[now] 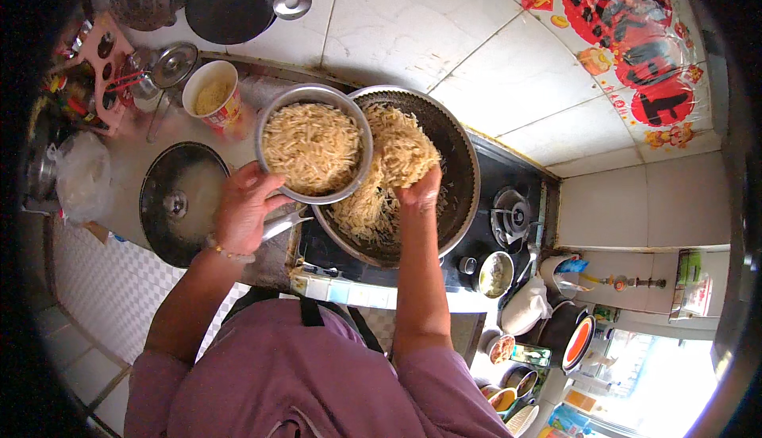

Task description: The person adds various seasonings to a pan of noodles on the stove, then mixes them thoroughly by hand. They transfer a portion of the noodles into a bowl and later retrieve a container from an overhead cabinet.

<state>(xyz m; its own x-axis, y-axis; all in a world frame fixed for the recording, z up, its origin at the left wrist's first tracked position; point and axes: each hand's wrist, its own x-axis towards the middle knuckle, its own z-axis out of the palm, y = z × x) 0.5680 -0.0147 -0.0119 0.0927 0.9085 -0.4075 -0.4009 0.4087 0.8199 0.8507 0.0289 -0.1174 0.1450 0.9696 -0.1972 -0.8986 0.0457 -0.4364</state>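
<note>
My left hand (247, 205) grips the rim of a round metal bowl (289, 195) heaped with pale shredded strips (312, 146). The bowl is held over the left edge of a large dark wok (461, 200) on the stove. Inside the wok, my right hand (424, 191) cradles a clump of the same strips (408, 155) on its palm and fingers. More strips lie loose on the wok's bottom, to the left of that hand. Its fingers are mostly hidden under the clump. A metal handle (286, 225) sticks out at the wok's lower left.
A glass-topped lid (178, 203) lies on the counter at left, below a paper tub (217, 95) with crumbs. A bare burner (511, 216) is on the right of the black stove (485, 170). A small bowl (495, 274) stands near its front edge. The tiled wall (387, 21) rises behind.
</note>
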